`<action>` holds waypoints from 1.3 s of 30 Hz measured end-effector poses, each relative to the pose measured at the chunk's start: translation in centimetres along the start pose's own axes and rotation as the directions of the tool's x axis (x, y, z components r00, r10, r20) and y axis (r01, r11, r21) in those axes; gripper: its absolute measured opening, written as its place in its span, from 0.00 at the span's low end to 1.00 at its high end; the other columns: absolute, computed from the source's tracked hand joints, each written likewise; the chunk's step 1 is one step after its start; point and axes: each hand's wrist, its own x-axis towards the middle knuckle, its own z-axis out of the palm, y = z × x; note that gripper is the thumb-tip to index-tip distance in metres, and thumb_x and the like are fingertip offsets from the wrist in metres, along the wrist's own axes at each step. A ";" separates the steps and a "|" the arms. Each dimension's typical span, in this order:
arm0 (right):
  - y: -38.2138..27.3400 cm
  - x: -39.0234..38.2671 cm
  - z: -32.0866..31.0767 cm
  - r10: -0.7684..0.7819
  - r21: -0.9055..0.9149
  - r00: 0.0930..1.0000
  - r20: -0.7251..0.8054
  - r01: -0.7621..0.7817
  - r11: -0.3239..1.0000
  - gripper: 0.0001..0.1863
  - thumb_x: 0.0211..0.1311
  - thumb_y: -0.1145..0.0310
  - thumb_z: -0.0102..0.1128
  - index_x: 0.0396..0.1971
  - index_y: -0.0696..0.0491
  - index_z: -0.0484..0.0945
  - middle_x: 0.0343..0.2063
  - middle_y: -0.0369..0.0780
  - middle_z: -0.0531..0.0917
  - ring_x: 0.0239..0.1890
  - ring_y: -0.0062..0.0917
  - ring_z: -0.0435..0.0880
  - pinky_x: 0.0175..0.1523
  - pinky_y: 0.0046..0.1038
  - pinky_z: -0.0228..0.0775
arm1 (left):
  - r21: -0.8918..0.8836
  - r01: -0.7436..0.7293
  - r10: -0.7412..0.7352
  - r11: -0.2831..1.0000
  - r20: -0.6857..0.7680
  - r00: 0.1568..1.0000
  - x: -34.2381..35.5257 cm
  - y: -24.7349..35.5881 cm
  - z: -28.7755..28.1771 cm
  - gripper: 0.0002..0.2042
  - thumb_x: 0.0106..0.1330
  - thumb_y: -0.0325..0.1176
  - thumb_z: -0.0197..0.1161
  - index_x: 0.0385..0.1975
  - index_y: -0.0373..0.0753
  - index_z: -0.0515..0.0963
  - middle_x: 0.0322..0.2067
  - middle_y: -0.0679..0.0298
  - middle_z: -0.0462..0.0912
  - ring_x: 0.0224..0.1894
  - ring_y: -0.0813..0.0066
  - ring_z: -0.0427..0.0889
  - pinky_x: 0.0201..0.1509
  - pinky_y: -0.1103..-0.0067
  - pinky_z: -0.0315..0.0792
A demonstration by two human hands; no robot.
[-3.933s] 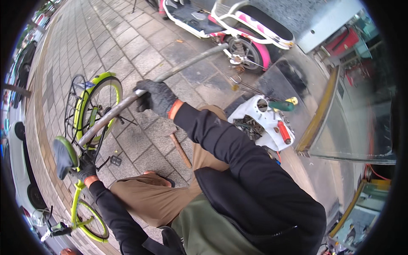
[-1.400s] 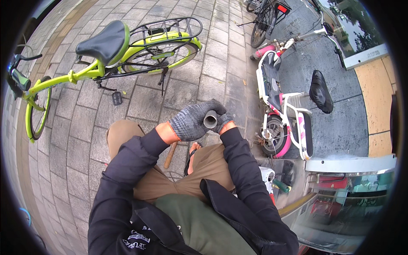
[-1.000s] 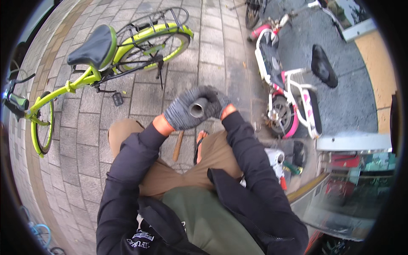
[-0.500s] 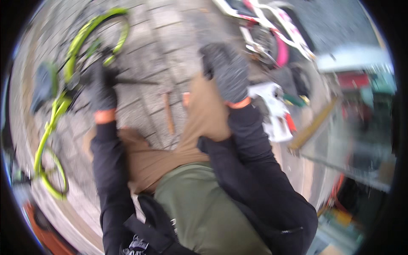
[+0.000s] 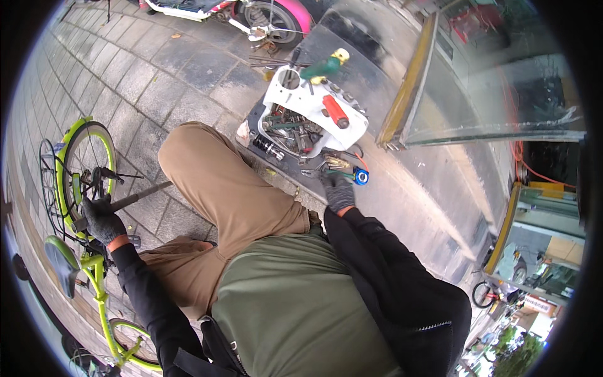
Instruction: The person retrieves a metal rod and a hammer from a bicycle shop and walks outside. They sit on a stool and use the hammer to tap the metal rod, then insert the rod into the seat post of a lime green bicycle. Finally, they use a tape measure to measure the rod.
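My left hand point(image 5: 103, 220), in a grey knit glove with an orange cuff, is closed around a long grey metal bar point(image 5: 135, 197). The bar points up and to the right, its far end passing beside my brown-trousered knee. Close behind this hand lies a lime-green bicycle point(image 5: 94, 276) with black wheel parts. My right hand point(image 5: 339, 193), gloved alike, reaches down among loose tools at the near edge of a white plastic tool holder point(image 5: 353, 125). Its fingertips are at green-handled pliers point(image 5: 309, 173), and a blue tape measure point(image 5: 360, 176) lies just right of them; finger closure is unclear.
The tool holder contains several metal tools point(image 5: 292, 129), a red-handled tool point(image 5: 335, 112) and a green-and-yellow item point(image 5: 326, 66). A white and pink scooter point(image 5: 270, 22) stands at the top. A glass case with a yellow frame edge point(image 5: 411, 81) is on the right, above stone paving point(image 5: 182, 94).
The view has swung toward the right. My right hand has gone from above my knee down to the tools. My left hand still holds the bar by the bicycle.
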 end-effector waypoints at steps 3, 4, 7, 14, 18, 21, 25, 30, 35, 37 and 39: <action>6.0 -0.1 -2.8 0.199 -0.155 0.950 -0.238 -0.240 0.958 0.20 0.63 0.57 0.67 0.52 0.49 0.81 0.43 0.52 0.84 0.46 0.51 0.84 0.52 0.46 0.77 | -0.144 0.138 -0.142 0.980 -0.014 0.990 0.3 0.0 0.0 0.15 0.78 0.42 0.59 0.27 0.44 0.73 0.22 0.68 0.73 0.25 0.74 0.72 0.48 0.66 0.80; 8.5 0.3 -3.1 0.153 -0.261 0.921 -0.358 -0.256 0.931 0.23 0.61 0.56 0.68 0.54 0.48 0.80 0.47 0.53 0.83 0.48 0.51 0.84 0.53 0.47 0.76 | -0.164 0.153 -0.159 0.975 -0.022 0.987 0.2 0.0 0.5 0.17 0.79 0.42 0.57 0.25 0.44 0.71 0.20 0.69 0.69 0.24 0.74 0.69 0.51 0.64 0.79; 7.4 2.6 -6.8 0.242 -0.358 0.960 -0.141 -0.277 0.892 0.35 0.56 0.53 0.70 0.65 0.43 0.73 0.62 0.55 0.75 0.60 0.57 0.77 0.62 0.52 0.72 | -0.134 0.100 -0.119 0.986 -0.139 0.983 -2.2 2.5 1.5 0.21 0.80 0.41 0.55 0.18 0.48 0.66 0.16 0.72 0.61 0.21 0.75 0.62 0.49 0.67 0.76; 13.2 5.5 -5.1 -0.014 -0.387 0.963 0.268 0.121 0.914 0.34 0.56 0.67 0.69 0.64 0.60 0.72 0.60 0.51 0.78 0.62 0.49 0.76 0.69 0.38 0.67 | 0.109 0.062 -0.052 0.992 -0.093 0.994 -0.6 2.0 0.9 0.17 0.77 0.46 0.60 0.26 0.44 0.76 0.17 0.67 0.70 0.21 0.71 0.71 0.29 0.72 0.70; 10.3 5.8 -7.1 0.056 -0.514 0.965 0.255 0.087 0.853 0.28 0.50 0.65 0.74 0.53 0.55 0.77 0.46 0.52 0.82 0.51 0.49 0.83 0.58 0.45 0.77 | -0.336 0.078 -0.103 0.939 -0.057 0.993 -2.4 7.3 2.9 0.15 0.73 0.45 0.65 0.26 0.47 0.72 0.14 0.71 0.61 0.16 0.74 0.63 0.29 0.71 0.69; 6.8 5.7 -9.2 0.162 -0.209 0.894 0.418 -0.079 0.975 0.22 0.52 0.66 0.73 0.47 0.54 0.77 0.38 0.45 0.83 0.42 0.35 0.86 0.47 0.37 0.81 | -0.471 0.081 -0.076 0.878 0.029 0.997 -3.5 8.2 -0.2 0.13 0.70 0.45 0.68 0.38 0.41 0.78 0.19 0.69 0.70 0.19 0.74 0.71 0.27 0.71 0.75; -10.7 2.5 -11.9 -0.220 0.463 0.683 0.696 -0.194 0.865 0.26 0.61 0.60 0.70 0.56 0.54 0.74 0.41 0.39 0.80 0.39 0.23 0.83 0.42 0.24 0.79 | -0.481 0.045 -0.050 0.876 0.003 0.999 -3.1 9.4 0.7 0.15 0.71 0.47 0.69 0.35 0.42 0.76 0.20 0.69 0.70 0.21 0.75 0.72 0.29 0.71 0.76; -32.9 1.8 -7.2 -0.621 0.797 0.624 0.474 -0.005 0.603 0.34 0.63 0.55 0.70 0.64 0.57 0.70 0.51 0.40 0.78 0.49 0.25 0.79 0.52 0.27 0.76 | -0.386 0.029 0.000 0.922 0.074 0.997 -3.8 10.6 -0.3 0.17 0.71 0.47 0.68 0.33 0.39 0.77 0.21 0.66 0.75 0.22 0.73 0.77 0.29 0.73 0.77; -53.6 -1.0 -0.9 -0.918 0.678 0.119 0.379 0.639 0.363 0.39 0.50 0.71 0.72 0.65 0.59 0.69 0.56 0.44 0.76 0.59 0.33 0.76 0.66 0.34 0.69 | -0.173 0.039 -0.020 0.984 0.110 0.994 -4.8 12.9 -0.6 0.15 0.70 0.43 0.68 0.42 0.36 0.82 0.24 0.63 0.81 0.23 0.74 0.82 0.29 0.75 0.78; -58.6 -3.4 1.9 -0.941 0.683 -0.025 0.337 0.694 0.226 0.40 0.50 0.71 0.72 0.66 0.58 0.68 0.55 0.45 0.76 0.59 0.34 0.76 0.66 0.34 0.69 | 0.033 -0.054 0.050 0.998 0.117 0.992 -4.8 12.8 -1.5 0.14 0.73 0.41 0.65 0.47 0.37 0.83 0.24 0.63 0.81 0.24 0.77 0.83 0.31 0.76 0.79; -61.5 -4.4 4.3 -0.948 0.693 -0.108 0.298 0.708 0.137 0.38 0.53 0.69 0.74 0.64 0.58 0.68 0.54 0.46 0.77 0.57 0.32 0.78 0.65 0.34 0.70 | 0.041 -0.100 0.092 0.994 0.157 0.983 -4.8 12.3 -1.9 0.15 0.71 0.43 0.68 0.46 0.36 0.83 0.26 0.64 0.81 0.26 0.78 0.82 0.30 0.77 0.77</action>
